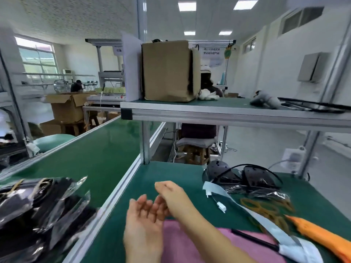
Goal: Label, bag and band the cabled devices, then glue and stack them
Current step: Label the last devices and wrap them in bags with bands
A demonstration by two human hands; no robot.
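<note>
Green surface [171, 173] lies under left hand [142, 219] and right hand [171, 194], both released, empty; between units, next probably fetching a device [256, 177].

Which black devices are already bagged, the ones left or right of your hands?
The pile on the left, on the conveyor belt: its devices are wrapped in shiny clear bags. The two devices on the right lie bare, cables loose.

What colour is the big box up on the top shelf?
Brown. The cardboard box is plain brown, seen clearly in the head view.
</note>
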